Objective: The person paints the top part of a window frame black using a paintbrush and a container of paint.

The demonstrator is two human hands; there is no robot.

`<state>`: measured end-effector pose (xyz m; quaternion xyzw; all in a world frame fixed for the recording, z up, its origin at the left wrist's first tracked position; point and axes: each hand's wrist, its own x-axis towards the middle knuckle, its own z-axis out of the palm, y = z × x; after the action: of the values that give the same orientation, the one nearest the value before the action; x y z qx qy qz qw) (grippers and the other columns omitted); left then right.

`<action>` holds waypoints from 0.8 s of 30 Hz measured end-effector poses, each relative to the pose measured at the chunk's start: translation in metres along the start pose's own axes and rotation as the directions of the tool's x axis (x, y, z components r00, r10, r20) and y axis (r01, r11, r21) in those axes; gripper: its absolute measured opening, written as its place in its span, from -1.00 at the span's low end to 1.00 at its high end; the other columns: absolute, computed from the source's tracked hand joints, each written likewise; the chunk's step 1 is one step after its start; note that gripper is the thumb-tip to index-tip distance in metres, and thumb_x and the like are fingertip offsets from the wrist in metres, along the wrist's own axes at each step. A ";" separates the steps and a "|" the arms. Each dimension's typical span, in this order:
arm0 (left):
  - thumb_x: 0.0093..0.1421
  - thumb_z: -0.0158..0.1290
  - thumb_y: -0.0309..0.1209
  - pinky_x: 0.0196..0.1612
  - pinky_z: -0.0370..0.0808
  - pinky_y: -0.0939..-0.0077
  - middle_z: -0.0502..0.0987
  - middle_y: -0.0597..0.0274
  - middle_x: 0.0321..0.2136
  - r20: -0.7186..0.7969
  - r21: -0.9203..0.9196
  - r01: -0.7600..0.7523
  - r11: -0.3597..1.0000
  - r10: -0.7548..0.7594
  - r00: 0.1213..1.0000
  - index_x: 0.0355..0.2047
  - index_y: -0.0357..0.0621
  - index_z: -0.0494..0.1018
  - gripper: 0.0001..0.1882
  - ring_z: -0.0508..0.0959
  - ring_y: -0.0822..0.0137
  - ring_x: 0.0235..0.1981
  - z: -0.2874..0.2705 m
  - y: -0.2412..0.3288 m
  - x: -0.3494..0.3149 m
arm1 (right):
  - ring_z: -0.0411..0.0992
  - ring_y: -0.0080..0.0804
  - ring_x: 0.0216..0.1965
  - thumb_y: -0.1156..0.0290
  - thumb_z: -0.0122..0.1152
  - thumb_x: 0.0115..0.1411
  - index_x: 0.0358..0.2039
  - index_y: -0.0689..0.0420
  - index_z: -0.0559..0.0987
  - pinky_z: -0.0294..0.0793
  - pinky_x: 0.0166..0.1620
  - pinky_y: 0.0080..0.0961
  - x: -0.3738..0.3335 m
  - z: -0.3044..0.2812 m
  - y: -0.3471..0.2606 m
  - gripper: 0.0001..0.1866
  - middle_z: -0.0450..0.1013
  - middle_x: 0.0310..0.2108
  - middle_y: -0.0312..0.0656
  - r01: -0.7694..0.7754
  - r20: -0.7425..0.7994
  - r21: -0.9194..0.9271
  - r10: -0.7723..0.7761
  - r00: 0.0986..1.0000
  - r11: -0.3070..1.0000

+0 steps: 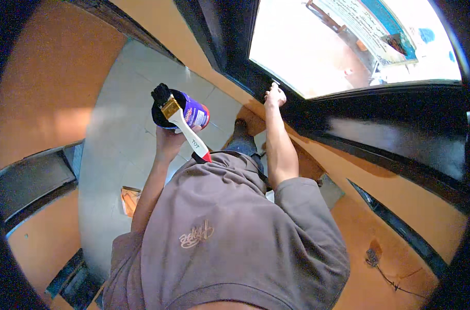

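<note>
My left hand point(171, 142) is wrapped round the lower part of a purple and red paint can point(196, 113) with a dark inside. A paintbrush point(186, 128) lies across the can's rim. Its white handle ends in a red tip pointing toward my shirt, and its bristles are coated black. My right hand point(275, 97) is stretched forward to the black frame point(291, 95) below a bright glass pane point(317, 57). Its fingers are closed in a pinch, with a small pale bit showing at their tips, too small to name.
Orange walls point(54, 77) stand on both sides of a pale tiled floor point(118, 103). An orange and white packet point(130, 200) lies on the floor at the left. A dark-edged recess point(33, 181) is set in the left wall. A dried flower point(372, 257) shows at the lower right.
</note>
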<state>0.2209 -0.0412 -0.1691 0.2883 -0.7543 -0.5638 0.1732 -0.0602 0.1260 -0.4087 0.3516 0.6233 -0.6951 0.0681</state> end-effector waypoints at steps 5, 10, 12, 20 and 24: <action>-0.21 0.41 -0.50 -0.05 0.50 0.45 0.45 0.26 -0.12 0.020 0.036 0.038 0.999 -0.039 0.999 0.00 -0.17 0.30 -0.26 0.48 0.38 -0.13 -0.003 0.000 0.001 | 0.30 -0.49 -0.73 0.28 0.22 0.10 -0.46 0.18 0.45 0.22 -0.73 -0.62 -0.013 0.003 -0.007 -0.77 0.41 -0.57 -0.26 -0.193 0.020 0.203 0.193 0.981 0.960; -0.21 0.42 -0.47 -0.06 0.50 0.46 0.44 0.24 -0.11 0.041 0.006 0.050 0.999 -0.050 0.998 0.01 -0.17 0.28 -0.24 0.48 0.39 -0.13 -0.004 0.004 0.002 | 0.38 -0.45 -0.69 0.28 0.15 0.12 -0.54 0.12 0.40 0.32 -0.69 -0.57 -0.007 -0.004 -0.018 -0.78 0.40 -0.60 -0.29 -0.301 0.080 0.242 0.290 0.954 0.923; -0.21 0.42 -0.46 -0.06 0.49 0.46 0.44 0.24 -0.11 0.052 0.014 0.059 0.998 -0.060 0.997 0.02 -0.17 0.28 -0.24 0.48 0.39 -0.13 -0.006 0.004 0.001 | 0.45 -0.41 -0.65 0.30 0.11 0.13 -0.55 0.10 0.40 0.35 -0.69 -0.60 -0.009 0.000 -0.022 -0.80 0.40 -0.61 -0.29 -0.378 0.039 0.264 0.381 0.924 0.888; -0.20 0.42 -0.44 -0.05 0.48 0.44 0.43 0.23 -0.10 0.055 0.032 0.032 0.999 -0.034 0.998 0.04 -0.16 0.27 -0.22 0.48 0.37 -0.12 -0.009 0.009 0.000 | 0.42 -0.28 -0.68 0.40 0.07 0.16 -0.41 0.21 0.40 0.38 -0.67 -0.43 -0.018 -0.004 -0.018 -0.86 0.38 -0.56 -0.17 -0.260 0.067 0.327 0.252 0.965 0.909; -0.20 0.42 -0.44 -0.05 0.49 0.43 0.43 0.23 -0.10 0.058 0.120 0.000 0.993 -0.007 0.998 0.04 -0.16 0.27 -0.22 0.48 0.36 -0.11 -0.009 0.011 0.000 | 0.46 -0.38 -0.63 0.35 0.05 0.17 -0.47 0.19 0.39 0.48 -0.64 -0.58 -0.024 -0.010 -0.021 -0.82 0.40 -0.57 -0.19 -0.211 0.084 0.273 0.195 0.977 0.938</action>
<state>0.2231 -0.0457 -0.1562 0.2831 -0.7911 -0.5259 0.1324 -0.0495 0.1310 -0.3779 0.4007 0.4767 -0.7752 0.1064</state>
